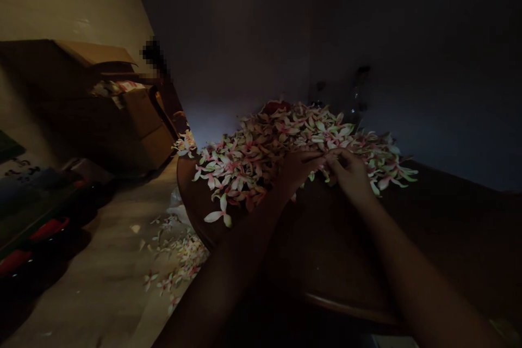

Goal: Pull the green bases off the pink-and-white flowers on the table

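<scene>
A large heap of pink-and-white flowers [253, 147] with green-tipped petals, which look artificial, covers the far part of a dark round table [318, 250]. At the near edge of the heap, my left hand [298, 169] and my right hand [349, 173] meet, fingertips almost touching. The fingers of both are bent into a pinch. Whatever lies between the fingertips is too small and dark to make out. One loose flower [221, 213] rests on the table to the left of my left forearm.
More flowers [187, 255] lie scattered on the wooden floor left of the table. Large cardboard boxes [138, 114] stand at the left wall, a person [169, 87] beside them. Behind the heap are a red object [275, 107] and a dim bottle-like thing [355, 103].
</scene>
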{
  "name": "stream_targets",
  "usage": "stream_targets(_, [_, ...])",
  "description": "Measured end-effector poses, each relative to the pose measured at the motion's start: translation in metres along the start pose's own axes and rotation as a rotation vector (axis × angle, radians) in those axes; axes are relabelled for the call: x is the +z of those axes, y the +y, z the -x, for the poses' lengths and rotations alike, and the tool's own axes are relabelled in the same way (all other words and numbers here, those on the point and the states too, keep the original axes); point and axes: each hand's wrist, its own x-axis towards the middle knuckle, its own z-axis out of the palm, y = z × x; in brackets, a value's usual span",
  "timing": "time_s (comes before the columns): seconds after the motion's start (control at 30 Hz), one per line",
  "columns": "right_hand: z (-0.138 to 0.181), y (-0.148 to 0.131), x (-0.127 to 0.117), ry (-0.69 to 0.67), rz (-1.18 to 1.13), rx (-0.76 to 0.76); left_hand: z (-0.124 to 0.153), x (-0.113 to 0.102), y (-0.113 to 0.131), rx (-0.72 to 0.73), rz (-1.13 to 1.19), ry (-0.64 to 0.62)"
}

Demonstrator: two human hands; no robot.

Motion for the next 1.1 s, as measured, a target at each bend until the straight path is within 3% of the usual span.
stream_targets(0.4, [0.001, -0.002, -0.003, -0.046, -0.034, 0.019, 0.006, 0.0, 0.018, -0.056, 0.039, 0.026])
stream_targets(0.57, [0.0, -0.002, -0.005, -0.054, -0.001, 0.002, 0.008, -0.002, 0.026, -0.082, -0.047, 0.035])
stream_targets(0.87, [0.001, 0.008, -0.002, -0.058, 0.105, -0.049, 0.005, -0.005, 0.024, 0.055, -0.327, 0.132])
stream_targets(1.1, [0.001, 0.008, -0.005, -0.092, 0.172, -0.046, 0.004, -0.004, 0.026, 0.129, -0.278, 0.036])
